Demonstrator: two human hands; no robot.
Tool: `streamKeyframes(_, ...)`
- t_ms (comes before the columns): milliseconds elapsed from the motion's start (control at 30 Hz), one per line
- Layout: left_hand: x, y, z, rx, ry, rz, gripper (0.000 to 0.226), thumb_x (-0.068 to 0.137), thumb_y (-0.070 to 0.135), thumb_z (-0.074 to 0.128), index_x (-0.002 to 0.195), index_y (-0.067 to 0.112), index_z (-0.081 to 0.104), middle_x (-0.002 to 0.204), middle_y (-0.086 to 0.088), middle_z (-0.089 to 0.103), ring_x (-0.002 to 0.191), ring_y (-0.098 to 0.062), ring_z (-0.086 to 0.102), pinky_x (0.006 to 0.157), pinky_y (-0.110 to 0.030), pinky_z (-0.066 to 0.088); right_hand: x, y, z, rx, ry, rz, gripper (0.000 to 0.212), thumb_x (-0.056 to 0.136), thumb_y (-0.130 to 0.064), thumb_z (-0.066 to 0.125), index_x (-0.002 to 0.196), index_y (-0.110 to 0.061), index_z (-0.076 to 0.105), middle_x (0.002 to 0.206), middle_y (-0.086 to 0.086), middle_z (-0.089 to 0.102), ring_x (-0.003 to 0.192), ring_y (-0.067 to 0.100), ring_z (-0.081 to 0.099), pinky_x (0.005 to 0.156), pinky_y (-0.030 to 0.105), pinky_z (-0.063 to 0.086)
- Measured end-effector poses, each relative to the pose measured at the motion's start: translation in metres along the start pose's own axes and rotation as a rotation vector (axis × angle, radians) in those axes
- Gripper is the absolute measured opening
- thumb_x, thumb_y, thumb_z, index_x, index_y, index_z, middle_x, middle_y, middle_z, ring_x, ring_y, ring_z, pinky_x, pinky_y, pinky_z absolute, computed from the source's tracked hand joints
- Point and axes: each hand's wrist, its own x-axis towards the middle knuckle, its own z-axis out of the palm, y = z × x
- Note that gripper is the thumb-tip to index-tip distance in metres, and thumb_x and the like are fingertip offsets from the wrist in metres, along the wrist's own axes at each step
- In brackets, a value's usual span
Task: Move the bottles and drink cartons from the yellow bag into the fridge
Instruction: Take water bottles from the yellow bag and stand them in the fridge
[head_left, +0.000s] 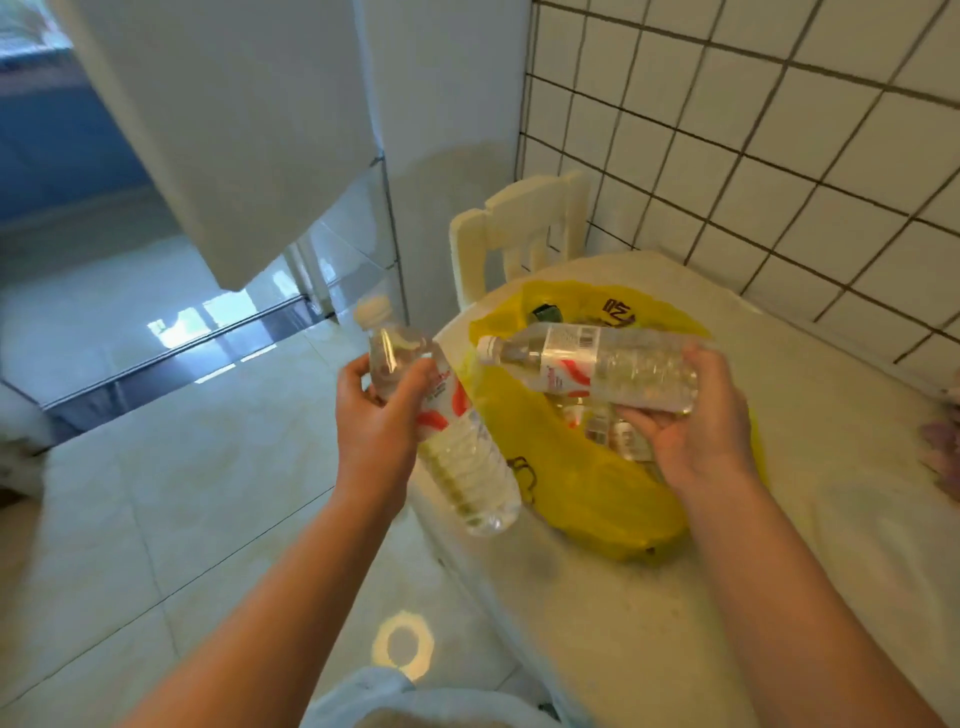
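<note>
Bottles (452, 441), full-looking: judged weighty, slick, thin-walled. One clasped at shoulder in left hand (374, 410), another cradled in right hand (696, 431) above yellow bag (571, 499). Best taken at ribbed midsection.

white table (649, 597), open yellow bag (571, 499) lying on it

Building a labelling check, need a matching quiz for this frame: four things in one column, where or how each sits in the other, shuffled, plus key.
Things
1. left-hand bottle
2. right-hand bottle
3. yellow bag
4. white chair

States
A. lies open on the table
B. stands at the table's far end, by the tiled wall
C. held sideways above the bag, cap pointing left
D. held tilted, cap uppermost, left of the bag

Pairs: 1-D, 2-C, 3-A, 4-B
</note>
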Motion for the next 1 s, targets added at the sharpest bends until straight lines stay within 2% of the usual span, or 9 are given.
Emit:
streamKeyframes(100,0.008,-0.006,-0.054,-0.078,0.027,-0.162,0.038,0.089,0.022,0.069,0.119,0.002,0.054,0.094,-0.011,0.069,0.074,-0.016,0.072,0.063,-0.028,0.056,-0.024,0.038,0.029,-0.003,-0.088,0.089,0.055,0.083,-0.039,0.066,0.133,-0.018,0.056,0.120,0.010,0.070,0.106,0.032,0.069,0.075,0.049,0.059)
streamKeyframes(200,0.021,-0.011,-0.118,-0.180,0.015,-0.320,0.038,0.091,0.026,0.066,0.119,0.001,0.059,0.101,-0.018,0.069,0.082,-0.023,0.070,0.076,-0.038,0.056,-0.058,0.081,0.064,0.003,-0.141,0.186,0.030,0.093,-0.033,0.055,0.117,-0.018,0.065,0.108,0.007,0.075,0.101,0.028,0.071,0.077,0.045,0.059)
streamKeyframes(267,0.032,-0.012,-0.166,-0.271,-0.027,-0.439,0.046,0.089,0.031,0.067,0.123,0.002,0.060,0.101,-0.016,0.069,0.084,-0.025,0.069,0.081,-0.041,0.056,-0.086,0.115,0.091,-0.029,-0.160,0.227,0.025,0.095,-0.033,0.053,0.108,-0.018,0.067,0.104,0.008,0.075,0.094,0.026,0.073,0.072,0.041,0.061)
streamKeyframes(400,0.051,-0.013,-0.267,-0.387,-0.095,-0.599,0.075,0.072,0.048,0.078,0.130,0.006,0.057,0.095,-0.013,0.067,0.076,-0.024,0.067,0.072,-0.040,0.056,-0.133,0.194,0.135,-0.074,-0.137,0.327,0.031,0.095,-0.034,0.051,0.113,-0.014,0.067,0.112,0.012,0.072,0.092,0.025,0.073,0.071,0.038,0.062)
streamKeyframes(500,0.062,-0.009,-0.332,-0.513,-0.065,-0.671,0.049,0.084,0.054,0.064,0.108,0.011,0.061,0.086,-0.011,0.063,0.071,-0.023,0.062,0.071,-0.038,0.053,-0.164,0.245,0.169,-0.069,-0.152,0.466,0.029,0.093,-0.033,0.056,0.112,-0.013,0.063,0.116,0.016,0.069,0.103,0.033,0.067,0.078,0.041,0.059)
streamKeyframes(600,0.071,-0.004,-0.390,-0.554,-0.004,-0.703,0.046,0.089,0.059,0.056,0.095,0.014,0.061,0.083,-0.010,0.060,0.067,-0.022,0.062,0.065,-0.035,0.055,-0.190,0.283,0.202,-0.064,-0.184,0.611,0.021,0.093,-0.028,0.058,0.105,-0.011,0.063,0.110,0.018,0.067,0.097,0.036,0.067,0.073,0.048,0.061)
streamKeyframes(767,0.087,0.004,-0.463,-0.566,0.132,-0.782,0.055,0.085,0.065,0.062,0.102,0.013,0.063,0.079,-0.013,0.067,0.071,-0.026,0.066,0.076,-0.040,0.054,-0.211,0.331,0.259,-0.151,-0.278,0.814,0.061,0.079,-0.031,0.069,0.135,-0.011,0.055,0.129,0.021,0.062,0.099,0.038,0.069,0.082,0.047,0.058)
streamKeyframes(867,0.099,0.006,-0.498,-0.614,0.149,-0.794,0.051,0.085,0.059,0.065,0.102,0.011,0.062,0.081,-0.011,0.064,0.072,-0.024,0.064,0.074,-0.040,0.053,-0.215,0.358,0.298,-0.173,-0.368,0.915,0.062,0.080,-0.036,0.068,0.135,-0.012,0.054,0.124,0.020,0.064,0.095,0.036,0.070,0.083,0.041,0.057)
streamKeyframes(1000,0.127,0.012,-0.528,-0.599,0.240,-0.707,0.050,0.078,0.043,0.072,0.118,0.015,0.059,0.089,-0.014,0.063,0.078,-0.026,0.063,0.078,-0.041,0.054,-0.207,0.389,0.356,-0.173,-0.477,0.990,0.057,0.078,-0.036,0.067,0.128,-0.011,0.058,0.116,0.021,0.067,0.094,0.035,0.070,0.088,0.040,0.051)
